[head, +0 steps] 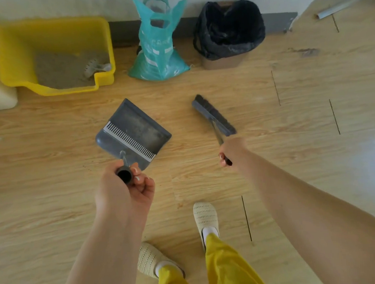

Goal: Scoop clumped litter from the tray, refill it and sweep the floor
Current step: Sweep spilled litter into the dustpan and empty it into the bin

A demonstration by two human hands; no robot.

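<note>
From the head view, the left hand (127,186) grips the dustpan (135,132) handle, the pan flat on the floor (51,173); the right hand (232,152) grips the brush (213,115) handle. Both look light, stiff plastic, best held at the handle ends

Along the wall, left to right: litter tray (9,54) with a scoop (96,68) lying in its litter (61,70), then the litter bag (158,50), then the lined bin (230,32). Nearer us on the floor (272,158), dustpan (134,130) left, broom head (213,115) right, well apart.
</note>
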